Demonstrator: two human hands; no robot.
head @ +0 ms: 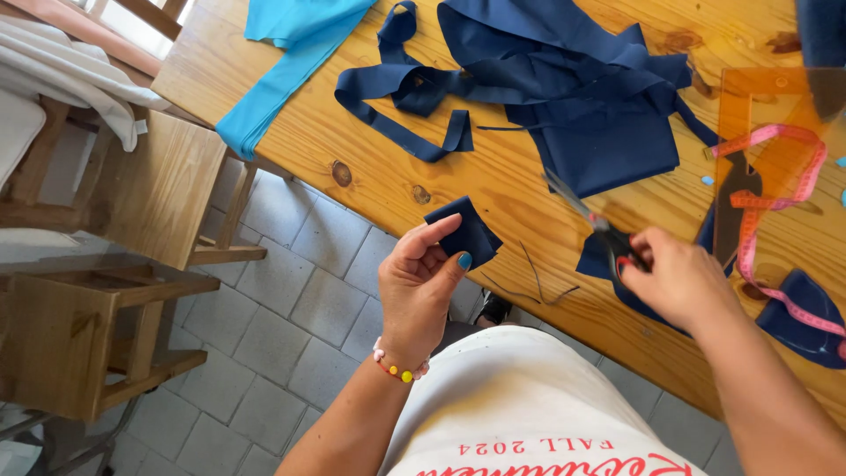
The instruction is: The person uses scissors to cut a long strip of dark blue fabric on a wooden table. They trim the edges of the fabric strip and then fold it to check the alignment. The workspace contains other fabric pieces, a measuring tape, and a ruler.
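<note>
My left hand [419, 286] pinches a small folded piece of navy fabric [465, 234] between thumb and fingers, held up in front of the edge of the wooden table [370, 167]. My right hand [679, 278] grips a pair of scissors [592, 220] by the red and black handles, blades pointing up and left over the tabletop. Under the right hand lies another navy fabric scrap [599, 260]. A heap of navy fabric and strips [573, 88] is spread on the table beyond both hands.
A light blue cloth [286, 62] hangs over the table's far left corner. An orange transparent ruler [767, 141] and a pink measuring tape [775, 203] lie at right beside more navy scraps [806, 317]. Wooden chairs [132, 203] stand on the tiled floor at left.
</note>
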